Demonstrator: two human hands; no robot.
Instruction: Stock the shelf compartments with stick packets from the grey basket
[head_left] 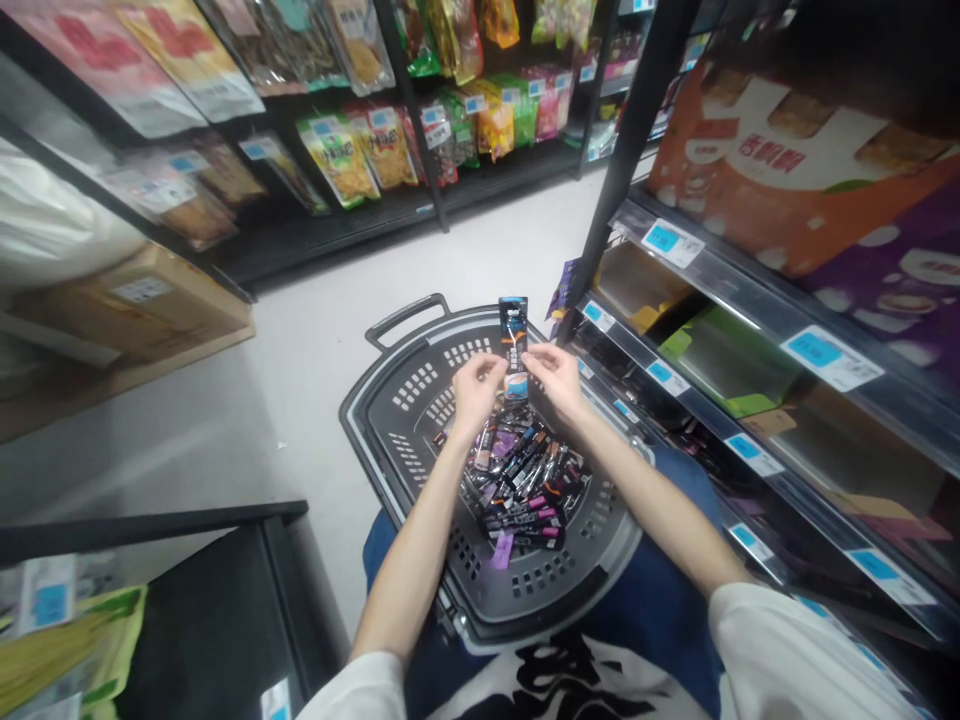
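Okay, surroundings first: tight store aisle. Shelving unit (pixel 622 214) on the right stands just beside the basket, edges lined with blue-and-white price tags (pixel 671 243). An orange carton (pixel 757 190) and a purple carton (pixel 900 285) sit on its upper level. Ahead, across pale floor (pixel 300 390), a black snack rack (pixel 322 245) carries hanging bags, plus a green snack pouch (pixel 341 165) and others low down. Cardboard box (pixel 172 330) at left, white plastic bag (pixel 60 225) above it. Near left corner: black shelf (pixel 217 610) with a yellow-green bag (pixel 82 640) at its side.

Shopping basket (pixel 386 405), dark gray, slotted walls, is right in front of the torso, over blue-clad legs. Loop handle (pixel 409 307) stands out past the far rim. Inside: loose heap of stick packs (pixel 525 480), mostly black with purple, pink and blue bits. Can't count them.

Hands: both closed in a pinch on 1 dark sachet (pixel 514 335), roughly upright over the basket's far half, above the heap. Left hand (pixel 478 385) has its left edge, right hand (pixel 556 378) its right edge. Remaining fingers curled.
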